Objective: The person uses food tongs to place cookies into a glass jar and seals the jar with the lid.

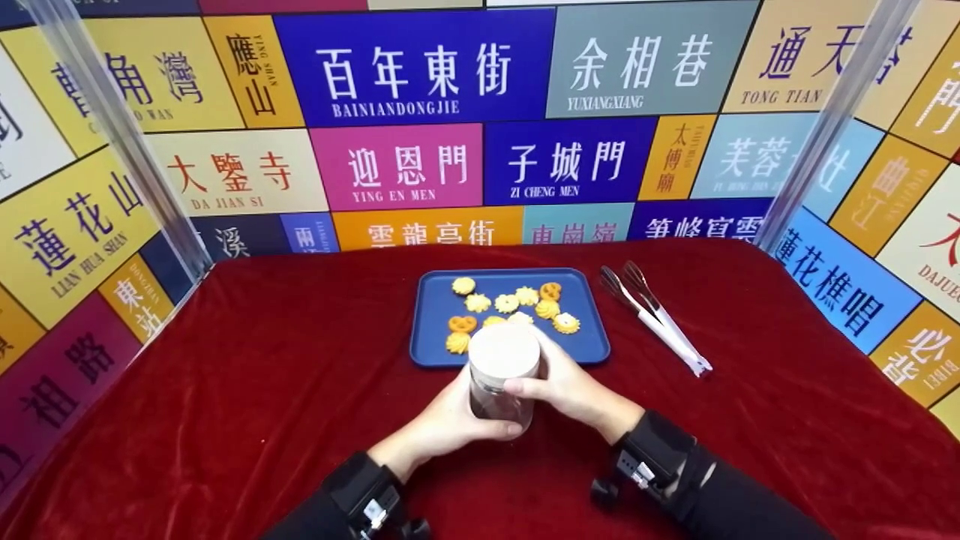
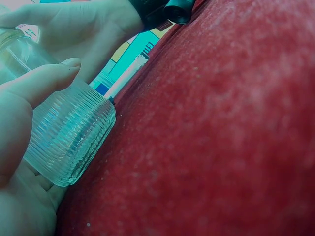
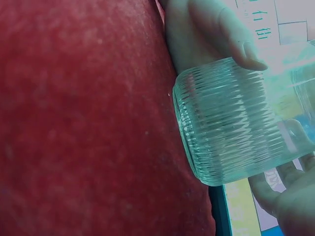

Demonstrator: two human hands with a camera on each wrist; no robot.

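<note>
A transparent ribbed jar (image 2: 74,132) with a whitish lid (image 1: 504,351) stands between both hands, near the front edge of the blue tray. My left hand (image 1: 442,420) grips the jar's lower body, its thumb across the near side. Higher up, just below the lid, my right hand (image 1: 574,382) holds the jar from the right. In the right wrist view, the ribbed base (image 3: 216,123) appears at or close to the red cloth; whether it touches cannot be told. The jar's contents are hard to make out.
Behind the jar lies a blue tray (image 1: 431,289) with several cookies (image 1: 507,303) and pretzel-shaped biscuits (image 1: 462,324). Tongs (image 1: 660,319) with white handles rest right of the tray. Red cloth (image 1: 300,360) covers the table; printed sign panels (image 1: 420,67) surround it.
</note>
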